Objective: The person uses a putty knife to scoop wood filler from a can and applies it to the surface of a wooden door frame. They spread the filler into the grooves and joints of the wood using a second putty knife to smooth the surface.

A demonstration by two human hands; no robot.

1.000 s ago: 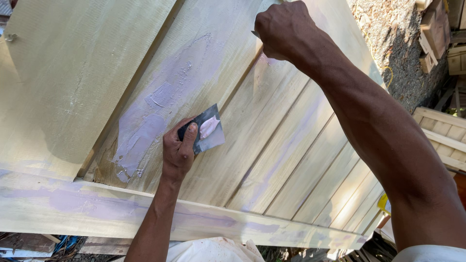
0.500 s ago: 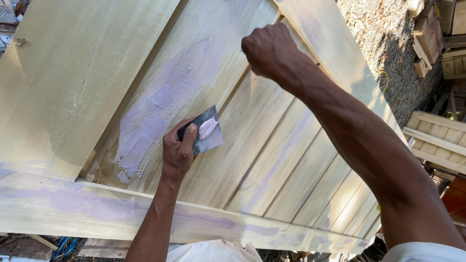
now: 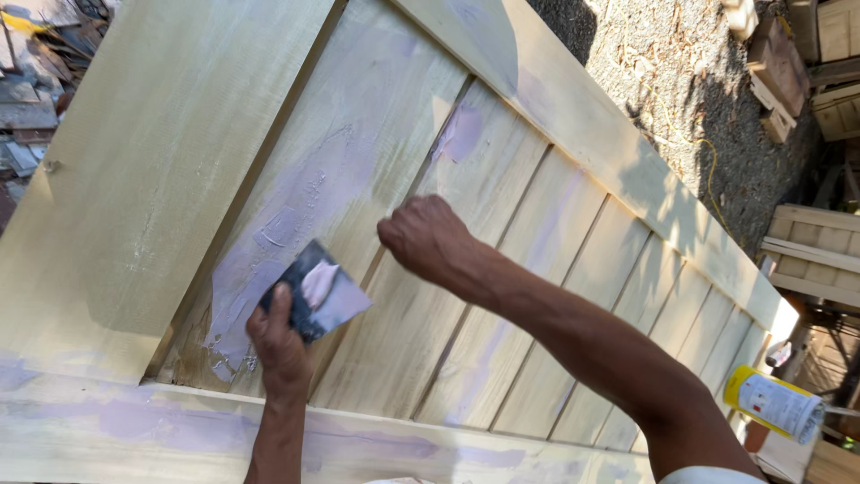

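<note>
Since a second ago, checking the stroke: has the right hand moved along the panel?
Yes. The right hand has come down the wooden panel toward the left hand.

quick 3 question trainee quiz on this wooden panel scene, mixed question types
1. True or false: the left hand holds a flat scraper carrying pale filler.
2. Which sits at the lower right edge? A) yellow-capped can B) paint roller C) hammer
3. Fill in: the right hand is closed in a ____ over the slatted wooden panel.

Key: 1 true; 2 A; 3 fist
</note>
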